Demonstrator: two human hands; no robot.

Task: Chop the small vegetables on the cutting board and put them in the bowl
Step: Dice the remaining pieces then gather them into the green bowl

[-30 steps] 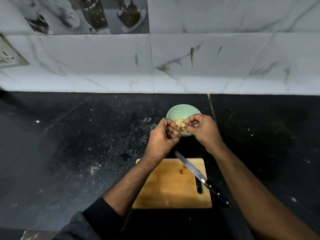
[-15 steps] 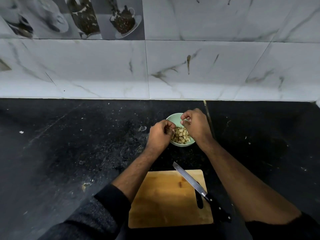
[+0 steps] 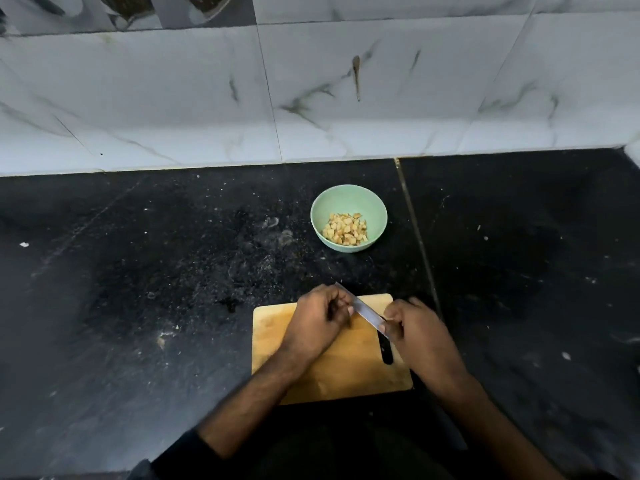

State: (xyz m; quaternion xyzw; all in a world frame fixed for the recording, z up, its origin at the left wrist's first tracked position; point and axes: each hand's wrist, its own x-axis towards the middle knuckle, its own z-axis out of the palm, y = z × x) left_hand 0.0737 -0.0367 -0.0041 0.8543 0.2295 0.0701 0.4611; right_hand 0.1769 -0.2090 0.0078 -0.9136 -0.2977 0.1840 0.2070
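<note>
Both hands, having left the bowl (image 3: 348,219) at twelve o'clock, are now over the board (image 3: 332,351): right hand (image 3: 420,336) grasping knife (image 3: 369,315), left hand (image 3: 320,323) clenched, contents hidden; chopping is seemingly resuming.

You have one mint-green bowl (image 3: 348,206) on the far side of the counter, holding a single heap of chopped vegetable pieces (image 3: 345,229), too many and too small to count singly. Near you lies one wooden cutting board (image 3: 349,370), and over its far right part there is one knife (image 3: 367,315). You have two hands in view: one left hand (image 3: 317,323) and one right hand (image 3: 420,336), both above the board. One black stone countertop (image 3: 138,271) carries it all, with two slabs meeting at a single seam right of the bowl.
</note>
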